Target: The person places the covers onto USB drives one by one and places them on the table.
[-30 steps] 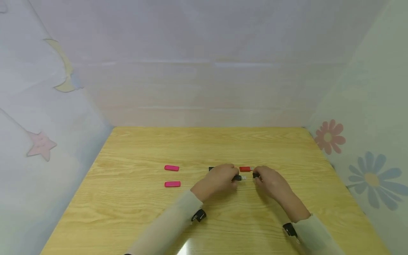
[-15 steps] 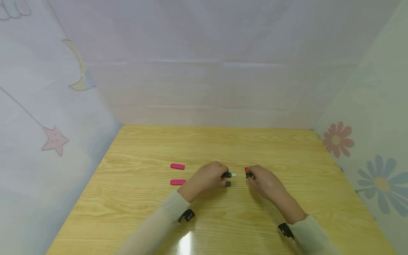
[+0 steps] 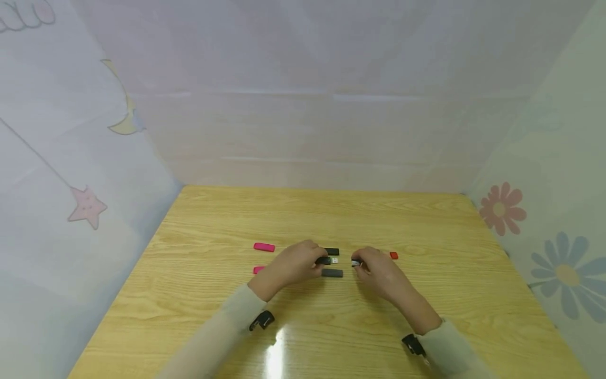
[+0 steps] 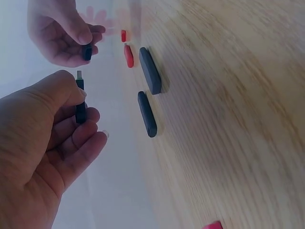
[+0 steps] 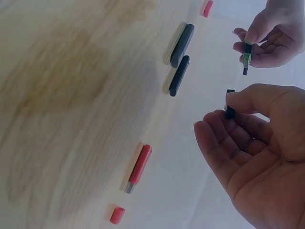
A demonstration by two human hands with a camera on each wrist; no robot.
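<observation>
My left hand (image 3: pixel 291 267) pinches a black USB stick (image 4: pixel 80 102) between thumb and fingers, its metal plug bare and directed at my right hand (image 3: pixel 381 271). My right hand pinches a small black cap (image 5: pixel 230 104) by its sides. A short gap separates the plug from the cap, and both are held above the table. Two dark sticks lie near the left hand: a black one (image 3: pixel 333 251) farther back and a dark grey one (image 3: pixel 333 273) closer to the front. The right hand hides the red stick in the head view.
On the wooden table (image 3: pixel 227 316), a red USB stick (image 5: pixel 140 164) lies with its plug bare, near a red cap (image 3: pixel 394 255). Two pink sticks lie to the left, one (image 3: pixel 264 247) in full view, the other (image 3: pixel 258 269) partly behind the left arm. Printed walls border the table.
Both hands have moved left with the USB stick and cap, keeping a similar gap. The dark sticks have come into view beside the left hand, and the red cap beyond the right hand.
</observation>
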